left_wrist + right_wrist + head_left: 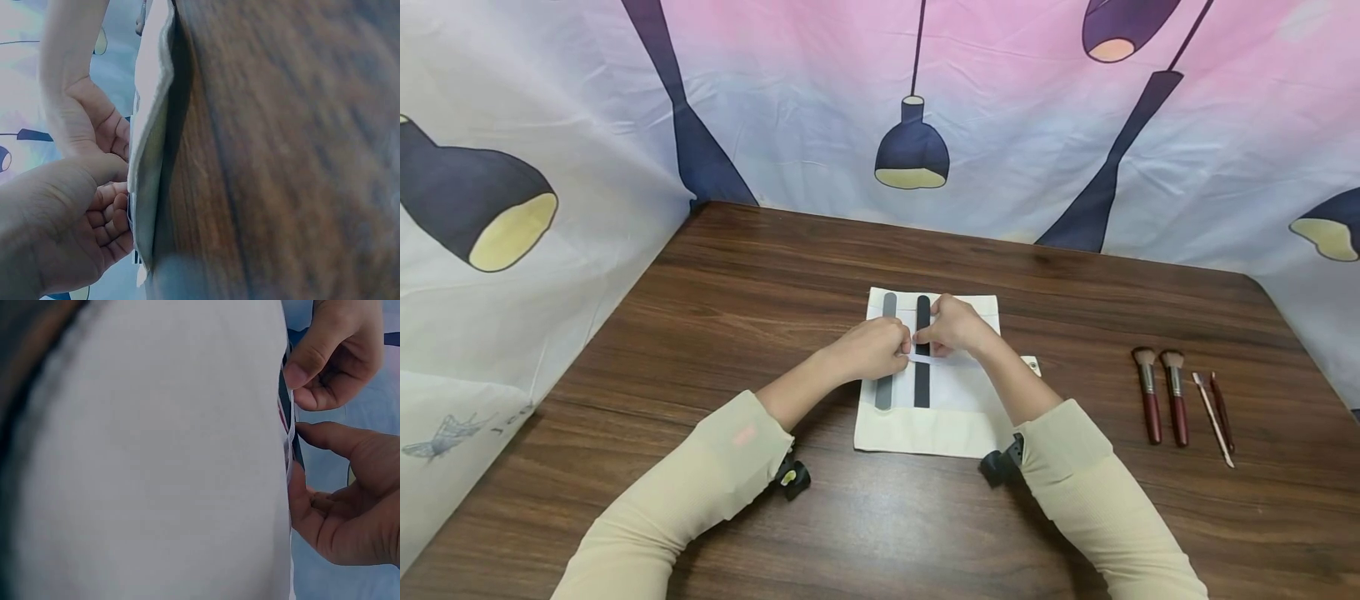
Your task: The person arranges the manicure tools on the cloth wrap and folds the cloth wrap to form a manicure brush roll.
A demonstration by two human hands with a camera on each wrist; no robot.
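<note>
A cream cloth brush roll (925,433) lies opened on the table. A grey nail file (883,392) and a black nail file (922,387) lie side by side on it, lengthwise. My left hand (876,346) is over the grey file, its thumb and curled forefinger pinching the white elastic band (936,361) beside the black file. With thumb and fingers, my right hand (955,325) grips the black file by its upper half. The band crosses the black file just below both hands. In the right wrist view, the two hands (350,494) work close together at the cloth's edge.
To the right on the brown wooden table (865,533) lie two makeup brushes (1176,400) with dark red handles. Beside them are a thin pale stick tool (1213,417) and a dark red one (1221,412). A lamp-patterned cloth (820,125) hangs behind the table.
</note>
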